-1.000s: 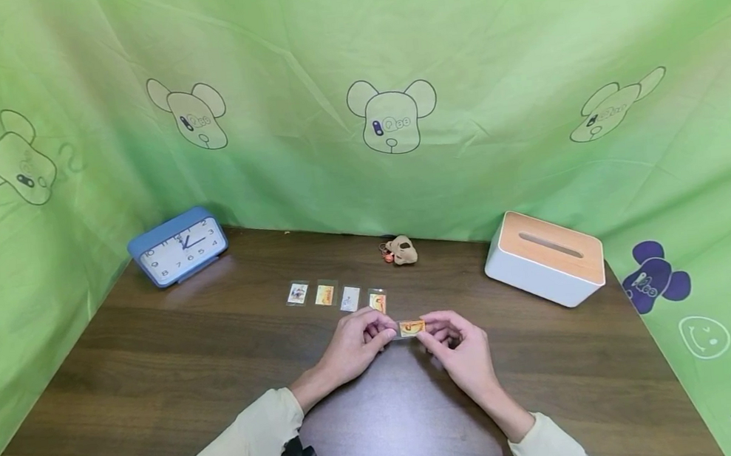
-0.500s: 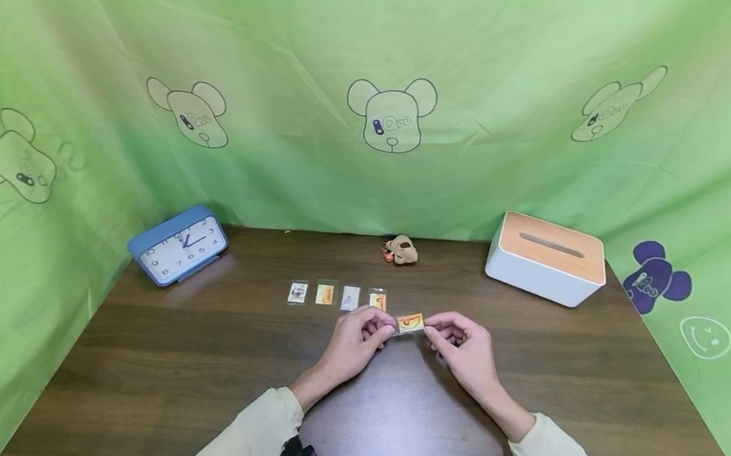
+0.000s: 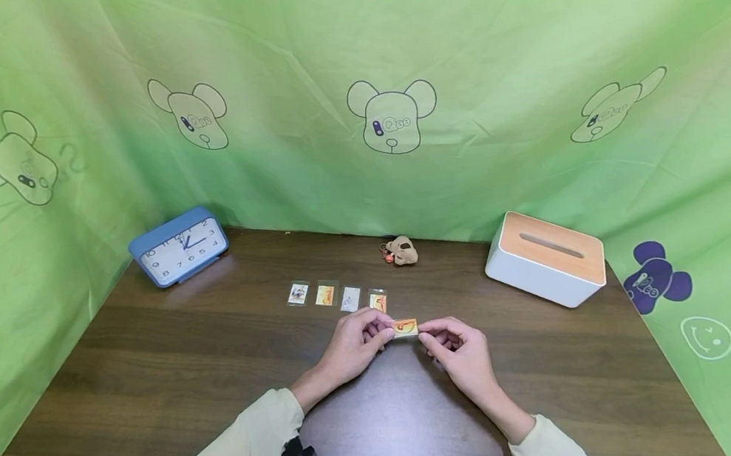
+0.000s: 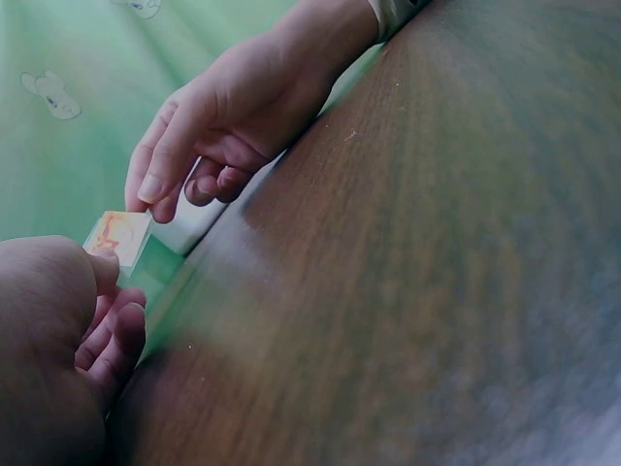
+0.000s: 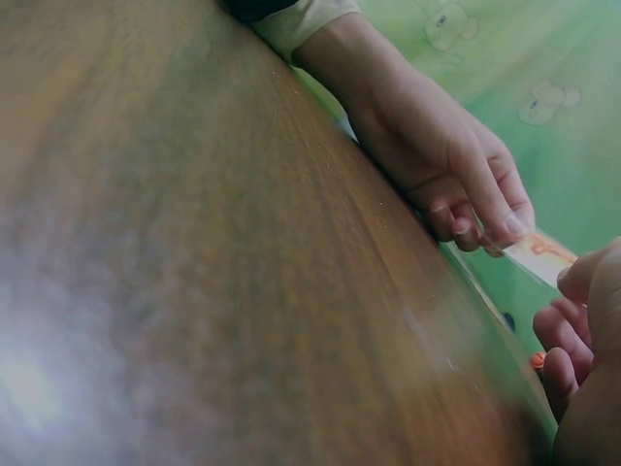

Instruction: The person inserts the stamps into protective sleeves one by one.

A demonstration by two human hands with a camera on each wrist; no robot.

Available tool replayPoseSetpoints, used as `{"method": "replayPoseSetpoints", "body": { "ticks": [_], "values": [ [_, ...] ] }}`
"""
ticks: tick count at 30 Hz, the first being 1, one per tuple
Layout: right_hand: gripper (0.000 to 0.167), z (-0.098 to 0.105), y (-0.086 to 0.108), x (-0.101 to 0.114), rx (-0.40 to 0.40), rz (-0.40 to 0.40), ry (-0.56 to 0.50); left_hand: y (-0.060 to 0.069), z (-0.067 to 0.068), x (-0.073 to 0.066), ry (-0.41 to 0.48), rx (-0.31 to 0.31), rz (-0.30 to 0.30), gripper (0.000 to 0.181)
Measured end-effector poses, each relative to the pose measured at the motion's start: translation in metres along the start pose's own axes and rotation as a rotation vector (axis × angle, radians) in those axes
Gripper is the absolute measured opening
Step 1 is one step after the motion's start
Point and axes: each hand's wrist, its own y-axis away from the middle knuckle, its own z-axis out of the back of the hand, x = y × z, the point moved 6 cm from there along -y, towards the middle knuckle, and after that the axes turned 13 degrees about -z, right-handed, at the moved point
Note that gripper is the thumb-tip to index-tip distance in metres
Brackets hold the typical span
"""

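A small orange-and-yellow picture card (image 3: 406, 327) in a clear sleeve is held up between both hands, above the dark wooden table. My left hand (image 3: 354, 344) pinches its left end between thumb and finger. At the right end, the thumb and forefinger of my right hand (image 3: 466, 355) pinch the edge. In the left wrist view the card (image 4: 121, 235) faces the camera, with the left thumb over its lower corner. Just beyond the left fingers lies another orange sleeved card (image 3: 377, 300), its lower part close behind the hand.
Farther left in the row lie a bluish-white card (image 3: 349, 299), a yellow card (image 3: 325, 295) and a white card (image 3: 297, 293), all sleeved. Behind are a beige trinket (image 3: 403, 250), a blue clock (image 3: 179, 247) and a tissue box (image 3: 545, 257). A green curtain (image 3: 307, 182) encloses the table.
The card has shifted slightly left, deeper into the left fingers, and its tilt has changed. My right hand moved a little right, then back left with its fingertips at the edge.
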Motion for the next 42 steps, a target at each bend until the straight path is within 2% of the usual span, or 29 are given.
{"method": "replayPoseSetpoints", "body": {
  "ticks": [12, 21, 33, 37, 42],
  "values": [
    [0.015, -0.0024, 0.0023, 0.0035, 0.029, 0.094, 0.038, -0.0002, -0.0002, -0.0021, -0.01, 0.014, -0.005, 0.005],
    [0.018, -0.005, 0.0035, 0.0013, 0.08, 0.081, 0.095, 0.0004, -0.0008, -0.0026, -0.004, 0.023, -0.009, 0.006],
    [0.017, -0.0076, 0.0042, 0.002, 0.115, 0.066, 0.131, 0.0004, -0.002, -0.0024, 0.003, 0.034, 0.014, 0.006],
    [0.018, -0.0069, 0.004, 0.0013, 0.099, 0.068, 0.121, 0.0006, -0.0017, -0.0022, 0.01, 0.027, 0.011, 0.005],
    [0.018, -0.0035, 0.003, 0.0011, 0.045, 0.069, 0.057, 0.0002, -0.0017, -0.0014, 0.024, 0.013, 0.013, 0.005]
  ]
}}
